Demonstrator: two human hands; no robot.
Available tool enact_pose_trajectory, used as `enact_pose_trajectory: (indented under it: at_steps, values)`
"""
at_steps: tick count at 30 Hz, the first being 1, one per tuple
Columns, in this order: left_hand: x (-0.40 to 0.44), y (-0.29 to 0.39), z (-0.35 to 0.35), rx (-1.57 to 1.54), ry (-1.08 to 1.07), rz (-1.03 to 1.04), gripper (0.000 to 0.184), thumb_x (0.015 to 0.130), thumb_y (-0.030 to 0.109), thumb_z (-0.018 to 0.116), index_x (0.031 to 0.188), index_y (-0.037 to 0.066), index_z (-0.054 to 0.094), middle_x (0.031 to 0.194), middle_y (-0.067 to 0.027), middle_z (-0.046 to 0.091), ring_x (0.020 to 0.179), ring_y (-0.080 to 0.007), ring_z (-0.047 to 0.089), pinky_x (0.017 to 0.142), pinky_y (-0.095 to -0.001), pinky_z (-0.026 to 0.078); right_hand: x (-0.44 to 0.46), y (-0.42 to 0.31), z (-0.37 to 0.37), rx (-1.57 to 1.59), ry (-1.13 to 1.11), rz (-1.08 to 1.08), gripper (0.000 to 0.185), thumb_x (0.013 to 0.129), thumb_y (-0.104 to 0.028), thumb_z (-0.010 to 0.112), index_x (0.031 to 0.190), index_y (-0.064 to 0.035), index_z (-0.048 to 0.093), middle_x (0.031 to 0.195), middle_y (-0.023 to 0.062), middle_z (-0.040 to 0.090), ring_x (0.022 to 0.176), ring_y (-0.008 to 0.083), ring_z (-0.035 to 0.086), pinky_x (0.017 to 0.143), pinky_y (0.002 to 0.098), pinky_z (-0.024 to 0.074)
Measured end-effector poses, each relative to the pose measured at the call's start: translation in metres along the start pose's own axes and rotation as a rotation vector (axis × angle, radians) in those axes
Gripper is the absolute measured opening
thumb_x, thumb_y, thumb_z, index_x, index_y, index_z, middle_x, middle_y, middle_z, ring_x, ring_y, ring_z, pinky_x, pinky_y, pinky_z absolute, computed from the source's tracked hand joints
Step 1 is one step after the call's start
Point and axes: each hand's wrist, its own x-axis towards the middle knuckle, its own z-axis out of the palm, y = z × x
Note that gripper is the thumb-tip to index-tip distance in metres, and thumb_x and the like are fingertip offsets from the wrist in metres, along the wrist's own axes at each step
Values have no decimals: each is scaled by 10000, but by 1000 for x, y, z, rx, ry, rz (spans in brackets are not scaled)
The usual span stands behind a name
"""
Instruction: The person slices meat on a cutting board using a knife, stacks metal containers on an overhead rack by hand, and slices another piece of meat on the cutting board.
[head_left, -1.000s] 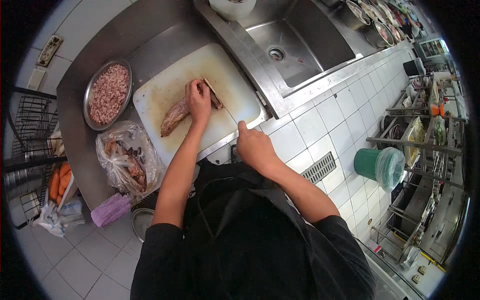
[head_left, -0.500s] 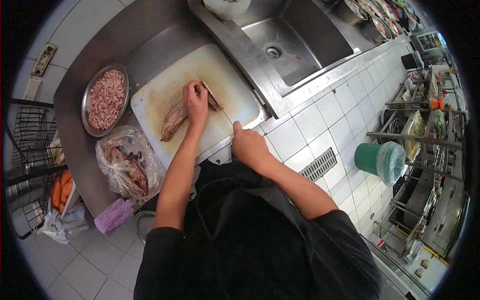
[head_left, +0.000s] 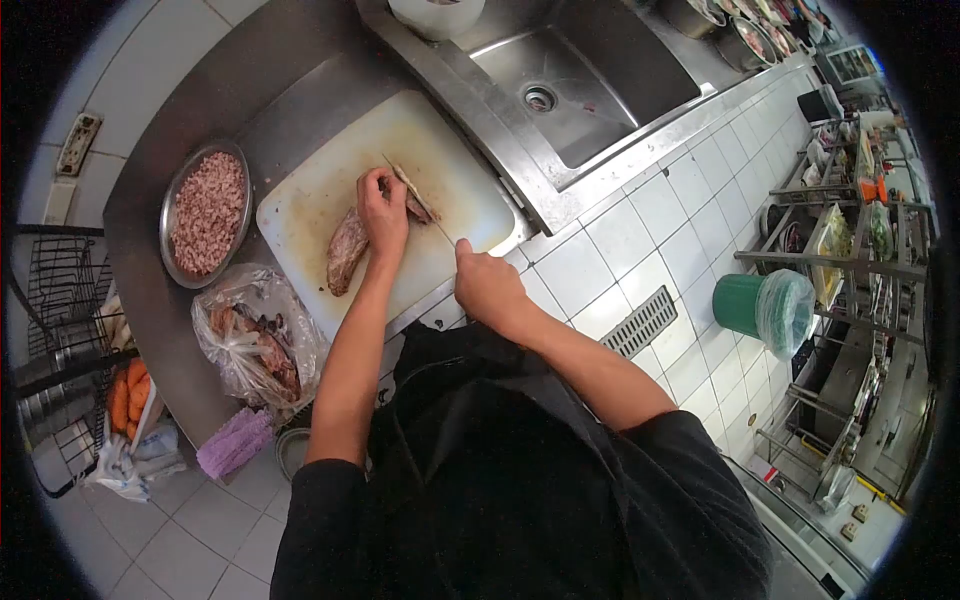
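Note:
My left hand (head_left: pixel 383 215), fingers curled and closed, presses down on a long piece of browned meat (head_left: pixel 345 252) lying on a white cutting board (head_left: pixel 305 192). My right hand (head_left: pixel 490 287) is wrapped around the handle of a knife (head_left: pixel 446 231), which is hidden in the fist. Seen nearly edge-on, the blade slants up and left across the board, just beyond my left fingertips at the meat's far end. A thin, pale-edged strip lies along the blade there; I cannot tell whether it is fully cut off.
An oval metal bowl of diced meat (head_left: pixel 208 212) stands left of the board. Below it lies a clear plastic bag (head_left: pixel 255 345) with dark meat pieces, near a purple cloth (head_left: pixel 235 442). A steel sink (head_left: pixel 610 90) adjoins at right. A green bin (head_left: pixel 737 304) stands farther right.
The view has shifted slightly. Both hands keep nearly the same places, with the left on the meat and the right on the knife. The meat's near end has turned slightly.

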Motion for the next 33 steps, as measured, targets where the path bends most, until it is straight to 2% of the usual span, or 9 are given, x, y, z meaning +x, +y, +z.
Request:
enact_pose_trajectory:
  at_steps: [4,7,10,13,16,19,22,28,33]
  values:
    - [-1,0,-1,-9,-25,-10,224,890,102,639,1077,-5,580,1029,-161,606,949,-335,595,845,-427,477,-4,4,1,8,23,-4,157,878,-73,495,1009,14,487,739,271,666,700,460,686,631,561,548]
    - [2,2,-2,0,-22,9,226,880,98,645,1072,-4,582,1027,-160,603,939,-331,596,834,-423,481,-32,3,-14,-16,-60,36,151,880,-56,487,1015,12,484,739,270,665,719,456,689,631,562,545]
    - [-3,0,0,-18,-10,23,223,872,93,647,1064,0,583,1030,-156,601,934,-323,596,832,-421,482,-22,4,-8,5,-72,35,161,883,-61,492,1026,10,483,767,274,672,737,458,691,642,558,547]
    - [4,2,0,-17,-3,17,213,876,99,642,1056,3,583,1027,-148,602,930,-314,595,835,-418,481,6,6,7,30,-10,25,200,882,-82,508,1055,15,485,795,277,678,748,465,688,656,561,546]
    - [-3,1,0,-30,-23,-23,208,883,111,638,1051,2,585,1018,-142,604,926,-309,596,834,-416,482,5,10,6,30,-45,9,229,885,-87,504,1085,24,488,807,281,679,760,470,687,671,562,546]
    - [3,-2,-1,-47,-34,-22,211,886,123,637,1052,1,589,1009,-137,605,919,-306,597,831,-411,483,-25,6,-13,17,-95,55,136,890,-44,488,1007,25,497,810,266,691,801,437,706,723,530,565]
    - [-1,2,-1,-32,-22,-6,211,887,127,638,1052,2,593,999,-135,603,907,-303,597,833,-405,481,-29,4,-21,17,-165,81,155,889,-48,484,1023,29,500,828,274,691,817,441,705,740,531,563]
    - [0,3,-3,-38,-16,-13,213,886,126,634,1055,1,597,980,-136,600,892,-297,596,828,-401,480,15,9,1,67,-126,50,195,886,-59,487,1058,32,504,885,291,690,859,454,699,770,532,556]
    - [2,4,-2,-20,-16,-14,221,882,130,640,1054,-2,599,979,-139,599,892,-296,595,821,-397,481,-19,10,-14,63,-184,88,192,889,-53,479,1062,26,506,900,294,690,882,456,696,781,539,552]
